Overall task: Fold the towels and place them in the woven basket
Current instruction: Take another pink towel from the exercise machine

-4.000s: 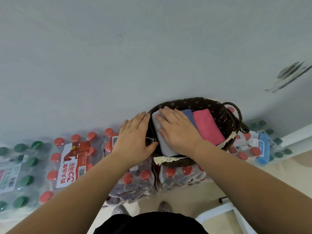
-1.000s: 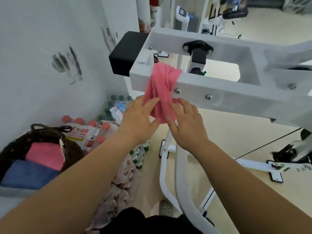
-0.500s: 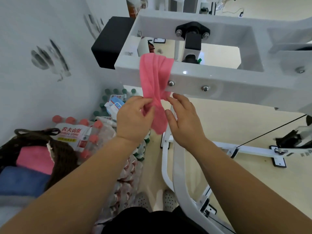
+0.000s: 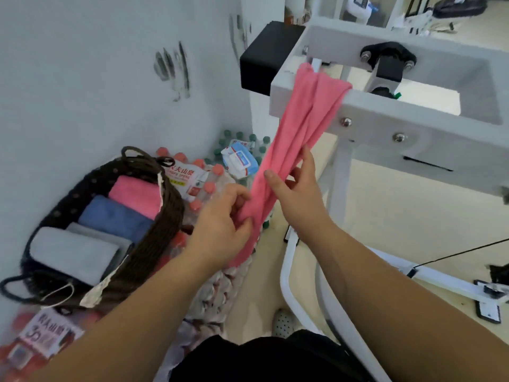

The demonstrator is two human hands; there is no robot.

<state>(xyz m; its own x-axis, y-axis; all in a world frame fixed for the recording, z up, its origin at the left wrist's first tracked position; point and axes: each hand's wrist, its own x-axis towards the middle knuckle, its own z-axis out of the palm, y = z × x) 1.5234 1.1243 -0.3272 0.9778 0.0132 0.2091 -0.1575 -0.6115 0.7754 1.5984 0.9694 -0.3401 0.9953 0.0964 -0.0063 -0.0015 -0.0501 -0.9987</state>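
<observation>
White-painted metal frame (image 4: 413, 117) is filling the upper right of the head-camera view, standing on a pale floor beside a light wall smudged with dark marks. A black block (image 4: 264, 56) is sitting at the frame's left end.

Lower left, a dark brown woven basket (image 4: 165, 216) is resting on shrink-wrapped packs of bottled water (image 4: 205, 188) with red caps. Three folded towels are lying side by side inside it: a grey towel (image 4: 71, 255) nearest the viewer, a blue towel (image 4: 110, 219) in the middle and a pink folded towel (image 4: 135, 194) at the far end.

A long pink towel (image 4: 303, 119) is hanging bunched over the frame's front bar and trailing down and to the left, towards the person's hands, well apart from the basket.

Both bare arms are reaching forward. The left hand (image 4: 220, 224) is gripping the towel's lower part, its fingers curled around the cloth. The right hand (image 4: 300, 194), just above, is pinching the towel between the thumb in front and the fingers behind.

A small blue and white packet (image 4: 239, 161) is lying on the bottles beyond the basket
</observation>
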